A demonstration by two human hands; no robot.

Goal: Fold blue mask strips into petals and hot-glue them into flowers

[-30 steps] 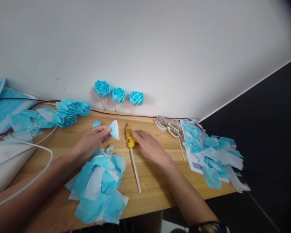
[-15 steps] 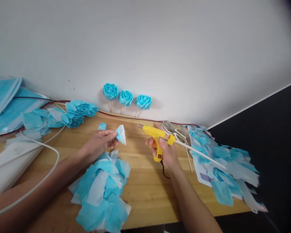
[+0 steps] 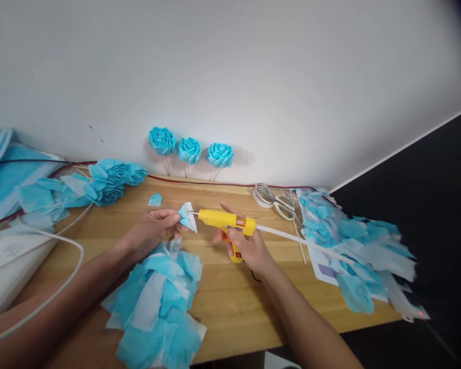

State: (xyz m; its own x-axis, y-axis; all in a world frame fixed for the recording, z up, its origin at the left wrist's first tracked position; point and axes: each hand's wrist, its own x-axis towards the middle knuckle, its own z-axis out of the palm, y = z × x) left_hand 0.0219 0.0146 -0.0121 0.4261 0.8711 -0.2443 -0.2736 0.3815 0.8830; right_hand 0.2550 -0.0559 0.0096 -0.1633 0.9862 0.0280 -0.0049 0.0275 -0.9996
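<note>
Between the thumb and fingers of my left hand (image 3: 155,229) is a small folded blue-and-white fabric petal (image 3: 187,218). My right hand (image 3: 249,246) is wrapped round the handle of a yellow hot glue gun (image 3: 221,219), a long white glue stick (image 3: 292,238) jutting from its back. The metal nozzle meets the petal's white side or hovers just over it; I cannot tell which. Below my left hand lies a heap of blue and white fabric pieces (image 3: 157,307). One small folded blue piece (image 3: 155,199) rests on the wooden table (image 3: 230,307) beyond my left hand.
Three blue fabric roses (image 3: 189,150) on sticks stand against the wall. More blue flowers (image 3: 115,179) lie to their left. Scissors (image 3: 282,207) and a tape roll (image 3: 259,197) sit at the back right, beside another fabric heap (image 3: 353,246). A white cable (image 3: 77,256) crosses the left side.
My right hand has brought the glue gun left and down, so its nozzle is now at the petal. My left hand keeps its pinch on the petal. The view has shifted slightly.
</note>
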